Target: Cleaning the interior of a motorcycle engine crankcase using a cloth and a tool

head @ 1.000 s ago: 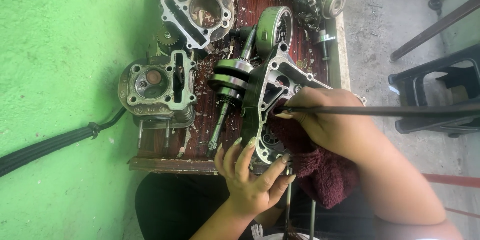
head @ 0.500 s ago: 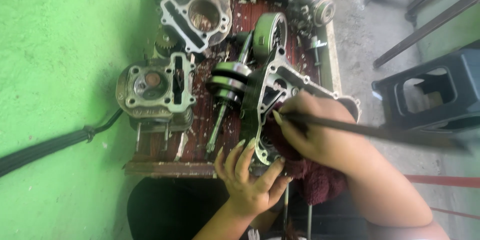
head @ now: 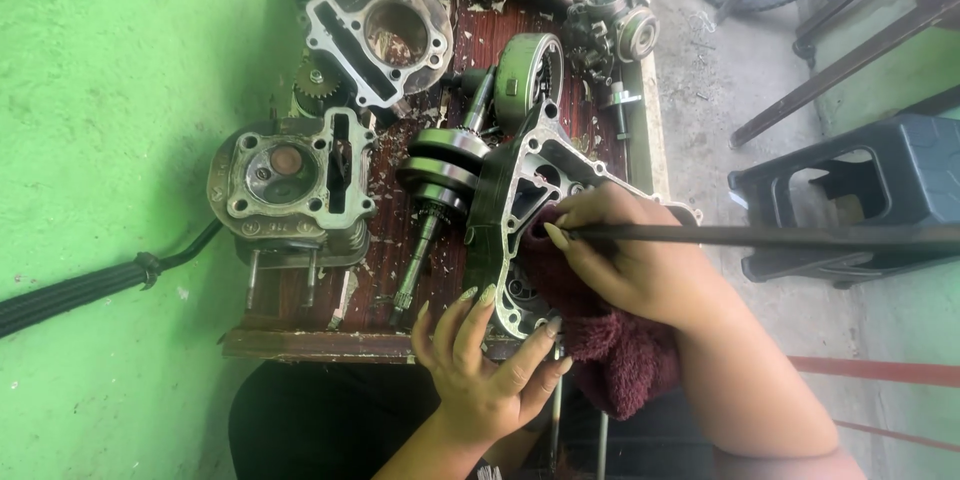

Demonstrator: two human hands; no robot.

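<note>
A grey metal engine case half (head: 520, 190) stands on edge on a red-brown wooden bench (head: 330, 343), next to a crankshaft (head: 435, 185). My right hand (head: 630, 260) is closed around a long dark rod (head: 790, 236) whose tip sits inside the case opening. Under that hand lies a maroon cloth (head: 610, 340). My left hand (head: 485, 360) rests with spread fingers against the near lower edge of the case, steadying it.
A cylinder head (head: 290, 180) sits at the bench's left, a cylinder block (head: 380, 35) and a round flywheel (head: 525, 80) behind. A carburettor (head: 615, 35) lies at the far right edge. A dark plastic stool (head: 850, 190) stands on the floor to the right.
The view has shifted slightly, so the bench sits a little further left and lower. My right hand and the rod stay in the case; my left hand keeps its place.
</note>
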